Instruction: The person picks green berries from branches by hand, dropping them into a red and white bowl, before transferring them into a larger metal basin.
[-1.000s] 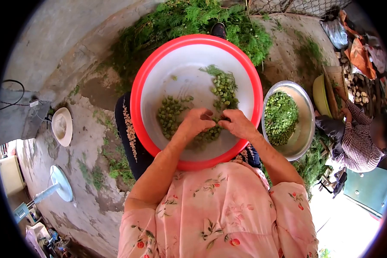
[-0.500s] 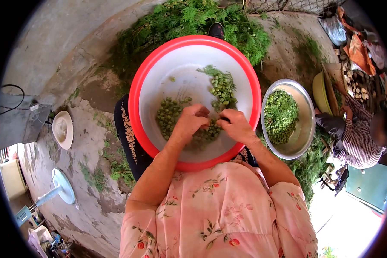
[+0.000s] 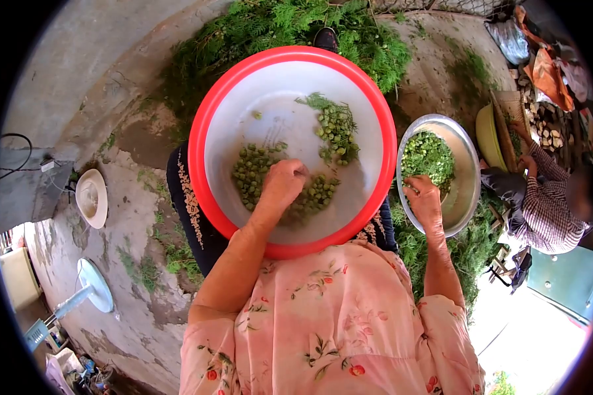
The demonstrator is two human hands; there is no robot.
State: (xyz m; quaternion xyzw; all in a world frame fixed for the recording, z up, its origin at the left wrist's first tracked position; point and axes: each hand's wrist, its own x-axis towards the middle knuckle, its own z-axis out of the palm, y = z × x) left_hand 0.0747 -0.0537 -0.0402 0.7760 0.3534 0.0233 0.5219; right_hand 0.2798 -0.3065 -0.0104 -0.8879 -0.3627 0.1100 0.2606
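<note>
A large white basin with a red rim (image 3: 200,118) rests on my lap. Inside, small green cones (image 3: 249,178) lie along the near left side, and another pile with leafy sprigs (image 3: 337,131) sits at the right. My left hand (image 3: 284,184) is over the near cones, its fingers curled together; what they hold is hidden. My right hand (image 3: 423,201) is at the near left part of a metal bowl (image 3: 466,210), fingers bent inward and closed, their contents too small to make out. Green cones and leaf bits (image 3: 428,157) fill much of that bowl.
Cut green branches (image 3: 270,33) cover the ground beyond the basin. On the right a person in a checked shirt (image 3: 552,217) sits by a yellow basin (image 3: 489,139). A straw hat (image 3: 92,199) and a pale blue fan (image 3: 95,286) are at the left.
My right hand has left the basin and moved right to the metal bowl. The left hand stays over the cones, slightly further from me. The whole view has shifted a little.
</note>
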